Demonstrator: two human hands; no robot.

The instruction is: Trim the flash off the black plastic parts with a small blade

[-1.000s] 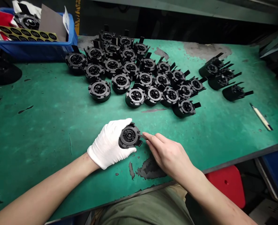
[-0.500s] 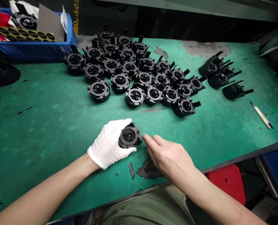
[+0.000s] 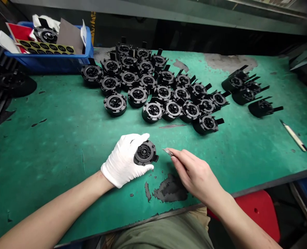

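In a white glove, my left hand is closed around a round black plastic housing, its ribbed, ringed face turned up and a tab sticking out at the lower right. The bare right hand pinches a small pointed metal blade between thumb and fingertips. The blade's tip points left and stands a short way apart from the housing. Whatever handle it has is hidden in my fingers.
Several similar black housings stand grouped on the green table, with a smaller group at the right. A pen-like tool lies near them. A blue bin stands back left; a red stool is below the table edge.
My right hand has drawn back to the right, taking the blade off the housing. The left hand keeps its grip, with the housing turned slightly. The view has shifted a little.
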